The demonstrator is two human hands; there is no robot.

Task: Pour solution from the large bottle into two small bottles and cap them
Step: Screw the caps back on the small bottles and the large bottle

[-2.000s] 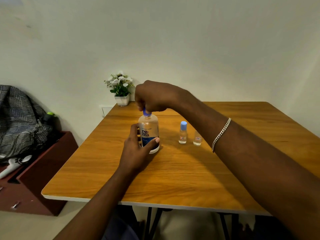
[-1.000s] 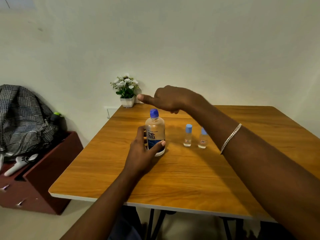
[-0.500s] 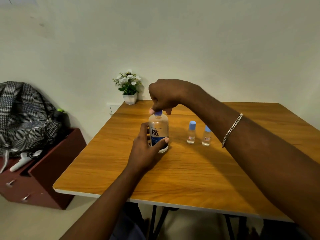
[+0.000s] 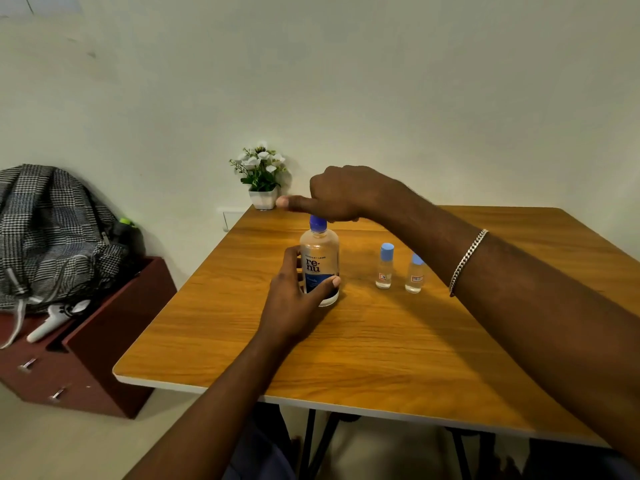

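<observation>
The large clear bottle (image 4: 319,263) with a dark blue cap (image 4: 318,223) stands upright on the wooden table (image 4: 381,358). My left hand (image 4: 298,299) grips its lower body, thumb across the label. My right hand (image 4: 346,195) hovers just over the cap with its fingers curled and the thumb sticking out to the left; the cap shows below it, not pinched. Two small clear bottles stand to the right: one (image 4: 384,266) with its light blue cap on, the other (image 4: 414,274) with its cap partly hidden behind my right forearm.
A small white pot of flowers (image 4: 263,176) stands at the table's far left corner against the wall. Left of the table, a checked backpack (image 4: 52,230) and a white controller (image 4: 52,323) lie on a low red-brown cabinet (image 4: 110,341).
My right hand was down on the large bottle's cap half a second ago; now it has lifted slightly with the thumb swung out left. My left hand keeps its hold on the bottle.
</observation>
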